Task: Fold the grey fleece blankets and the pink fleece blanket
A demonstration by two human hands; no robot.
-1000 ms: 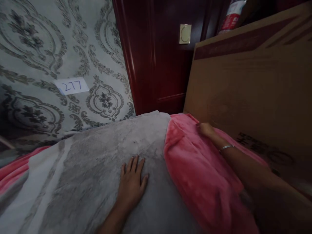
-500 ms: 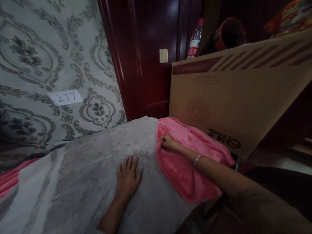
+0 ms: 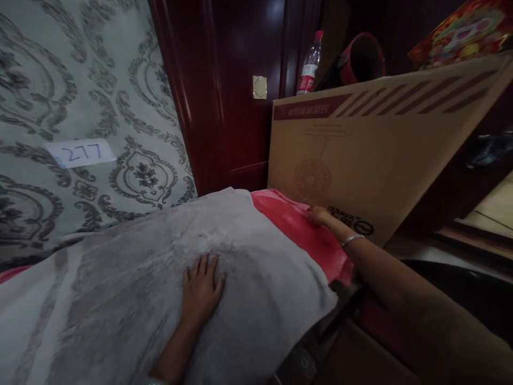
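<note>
A plush blanket (image 3: 132,278) lies spread before me, grey with pale bands, its pink side (image 3: 290,219) showing along the right end. Resting flat on the grey surface, my left hand (image 3: 202,291) has its fingers spread and holds nothing. At the far right, my right hand (image 3: 319,216), with a silver bangle at the wrist, is closed on the pink part of the blanket near its outer edge. Its fingertips are partly blurred.
Behind the blanket's right end stands a large cardboard box (image 3: 385,139). On top are a red-capped bottle (image 3: 309,64), a round dark-red object (image 3: 363,59) and a colourful packet (image 3: 460,35). A dark red door (image 3: 232,107) and patterned wall (image 3: 92,69) rise behind.
My right hand has moved right, drawing the blanket's folded end outward. More grey shows there and the pink area has shrunk. My left hand stays flat on the blanket; the view has shifted slightly.
</note>
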